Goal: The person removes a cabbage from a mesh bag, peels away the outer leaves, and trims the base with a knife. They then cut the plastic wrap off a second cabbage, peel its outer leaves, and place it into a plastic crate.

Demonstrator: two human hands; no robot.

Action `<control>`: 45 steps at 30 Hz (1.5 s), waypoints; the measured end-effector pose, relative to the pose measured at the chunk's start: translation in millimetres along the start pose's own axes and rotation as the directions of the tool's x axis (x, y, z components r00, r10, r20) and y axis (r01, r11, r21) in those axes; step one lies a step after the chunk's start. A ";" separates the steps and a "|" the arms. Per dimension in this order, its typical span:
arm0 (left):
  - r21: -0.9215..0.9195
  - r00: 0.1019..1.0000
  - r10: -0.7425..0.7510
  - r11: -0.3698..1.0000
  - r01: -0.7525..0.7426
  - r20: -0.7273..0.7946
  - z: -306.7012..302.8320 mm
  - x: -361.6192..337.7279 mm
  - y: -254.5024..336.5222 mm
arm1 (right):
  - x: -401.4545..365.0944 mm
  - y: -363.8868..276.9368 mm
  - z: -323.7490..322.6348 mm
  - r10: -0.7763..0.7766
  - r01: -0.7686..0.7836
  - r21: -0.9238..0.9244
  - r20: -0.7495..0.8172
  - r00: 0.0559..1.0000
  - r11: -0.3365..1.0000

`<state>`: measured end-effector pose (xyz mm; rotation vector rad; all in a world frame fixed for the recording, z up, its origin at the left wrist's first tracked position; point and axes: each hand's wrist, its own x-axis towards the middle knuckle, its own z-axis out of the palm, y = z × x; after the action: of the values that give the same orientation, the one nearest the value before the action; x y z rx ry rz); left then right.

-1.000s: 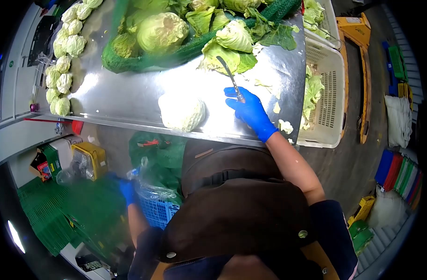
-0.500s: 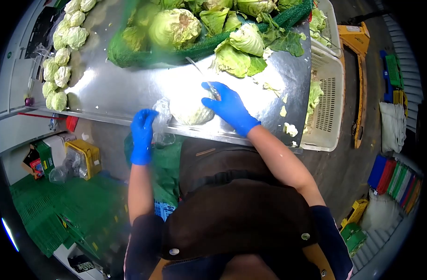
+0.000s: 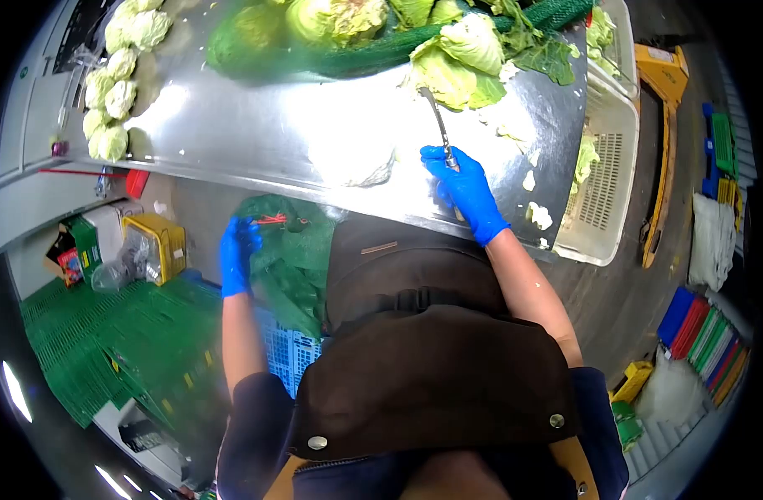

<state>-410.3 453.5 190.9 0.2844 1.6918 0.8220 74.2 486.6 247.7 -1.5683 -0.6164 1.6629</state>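
Note:
My right hand [image 3: 469, 193], in a blue glove, is closed around the handle of a knife [image 3: 439, 123] above the steel table [image 3: 256, 125]. Its curved blade points away from me. Left of that hand a pale trimmed cabbage [image 3: 366, 167] sits near the table's front edge, partly washed out by glare. My left hand [image 3: 240, 252], also gloved in blue, hangs in front of the table edge with its fingers apart and nothing visible in them. Beside it is a green mesh bag [image 3: 288, 265] with a red tie. Leafy cabbages [image 3: 336, 21] lie at the far side in green netting [image 3: 348, 62].
Several trimmed cabbages [image 3: 120, 98] line the table's left end. Leaf scraps [image 3: 538, 215] lie at the right. Pale crates [image 3: 608, 192] stand past the right edge, with an orange pallet jack [image 3: 661, 167] beyond. Green crates [image 3: 131, 350] and a yellow crate [image 3: 166, 242] are at lower left.
My right hand has come off the cabbage and moved right with the knife. My left hand has dropped left and down, away from the cabbage; the clear plastic beside it no longer shows.

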 end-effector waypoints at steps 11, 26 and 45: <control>0.262 0.672 0.689 0.619 -0.741 0.272 186.4 -92.6 59.6 | 5.0 -57.2 32.2 -0.350 0.388 -0.322 0.169 0.921 0.864; 0.303 0.323 0.448 0.118 -0.946 0.834 250.9 -76.2 101.2 | 19.1 -53.0 30.7 -0.352 0.490 -0.260 0.437 0.828 0.832; 0.205 0.114 0.381 -0.206 -0.957 0.918 210.4 -144.3 81.2 | -18.4 5.3 7.5 -0.359 0.534 -0.430 0.425 0.831 0.728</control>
<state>-191.6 505.2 336.3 2.4084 0.9104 0.4064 65.2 470.1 255.9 -1.3426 -1.6229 1.4201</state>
